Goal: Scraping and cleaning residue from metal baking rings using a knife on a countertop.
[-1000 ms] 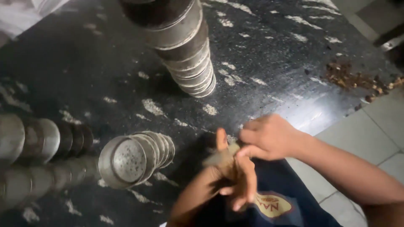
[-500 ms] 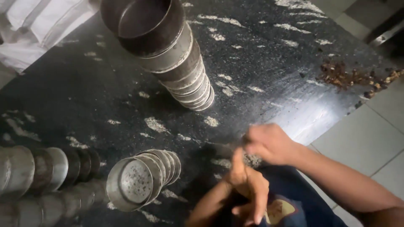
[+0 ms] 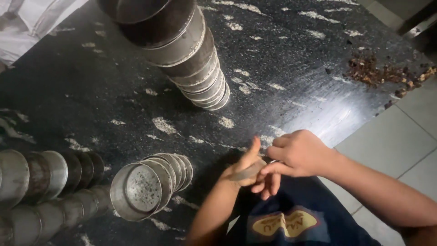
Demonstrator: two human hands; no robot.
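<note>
Two hands meet low in the middle, over the dark stone floor (image 3: pixel 136 105). The left hand (image 3: pixel 243 168) and the right hand (image 3: pixel 298 155) both pinch one small metal piece (image 3: pixel 249 173) between them. The fingers are closed tight on it. The piece is thin, grey and a bit shiny, but it is too blurry to tell its shape.

One tall stack of metal cups (image 3: pixel 182 45) stands at the top, about nine or ten cups. One short row (image 3: pixel 152 184) lies on its side near the left hand, about five cups. Two long rows (image 3: pixel 41 191) lie at the left edge. One pile of brown crumbs (image 3: pixel 387 75) sits far right.
</note>
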